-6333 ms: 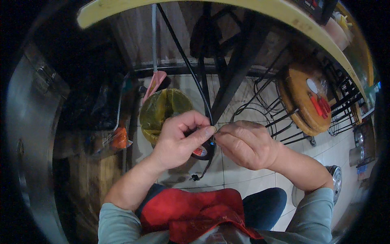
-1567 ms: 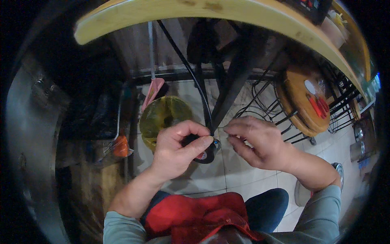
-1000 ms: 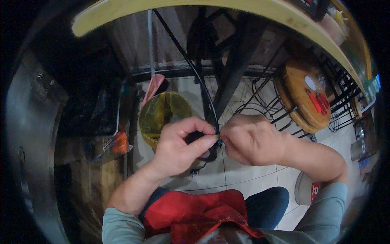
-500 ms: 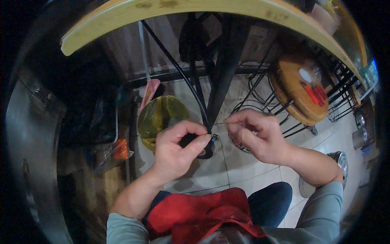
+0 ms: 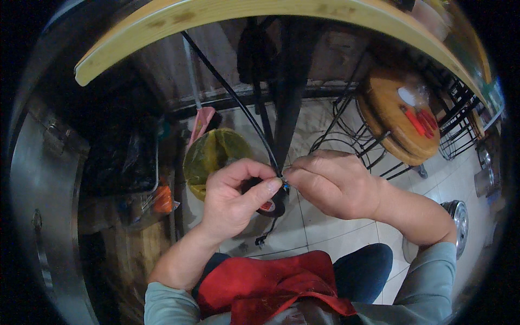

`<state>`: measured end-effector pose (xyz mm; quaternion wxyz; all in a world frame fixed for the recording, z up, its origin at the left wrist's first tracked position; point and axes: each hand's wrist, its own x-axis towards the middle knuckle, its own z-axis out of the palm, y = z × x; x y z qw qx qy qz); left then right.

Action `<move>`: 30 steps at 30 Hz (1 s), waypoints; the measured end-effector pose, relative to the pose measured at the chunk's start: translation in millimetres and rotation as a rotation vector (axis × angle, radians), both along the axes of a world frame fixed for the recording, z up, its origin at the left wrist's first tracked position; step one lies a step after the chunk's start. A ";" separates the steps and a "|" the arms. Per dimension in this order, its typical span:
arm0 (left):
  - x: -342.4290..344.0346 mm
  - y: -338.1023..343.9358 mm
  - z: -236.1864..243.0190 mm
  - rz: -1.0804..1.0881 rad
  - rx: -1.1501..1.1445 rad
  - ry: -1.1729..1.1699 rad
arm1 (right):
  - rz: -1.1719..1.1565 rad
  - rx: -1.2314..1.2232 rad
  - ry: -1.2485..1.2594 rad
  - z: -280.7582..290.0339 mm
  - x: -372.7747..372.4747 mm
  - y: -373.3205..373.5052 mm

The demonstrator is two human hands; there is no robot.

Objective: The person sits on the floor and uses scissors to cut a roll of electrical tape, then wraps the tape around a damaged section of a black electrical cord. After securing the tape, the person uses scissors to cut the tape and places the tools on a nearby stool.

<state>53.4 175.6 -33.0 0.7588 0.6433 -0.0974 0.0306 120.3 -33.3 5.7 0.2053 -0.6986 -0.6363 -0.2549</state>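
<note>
A black cable (image 5: pixel 238 103) runs down from under the wooden board to my left hand (image 5: pixel 238 197). Thumb and forefinger of that hand pinch the cable's lower end, where small bare wire ends and a blue wire (image 5: pixel 286 185) stick out. My right hand (image 5: pixel 336 184) is closed, its fingertips meeting the wire ends right beside the left fingertips. The exact hold of the right fingers is partly hidden. Below the left hand is a black rounded thing (image 5: pixel 275 208) with a red label. A thin black lead with a small connector (image 5: pixel 261 240) trails from it over the tiles.
A curved wooden board edge (image 5: pixel 260 12) spans the top. Behind the hands are a yellowish bin (image 5: pixel 197 162) and a pink dustpan (image 5: pixel 201 123). Red-handled tools (image 5: pixel 417 123) lie on a round wooden stool (image 5: pixel 379 108) at the right. A metal cabinet (image 5: pixel 46 179) stands left.
My right hand has moved left and turned over, closing the gap to the wire ends at the left fingertips. The left hand stays nearly still. The small connector has come into view below.
</note>
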 end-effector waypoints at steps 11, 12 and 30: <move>14.6 11.5 -6.2 0.186 0.521 -0.724 | -0.205 -0.077 1.177 19.8 -11.8 29.2; 19.1 10.4 -5.6 0.224 0.571 -0.810 | -0.261 -0.087 1.378 23.2 -10.0 29.2; 5.0 3.5 -4.1 -0.028 0.092 -0.017 | 0.119 -0.039 -0.105 7.9 12.4 2.7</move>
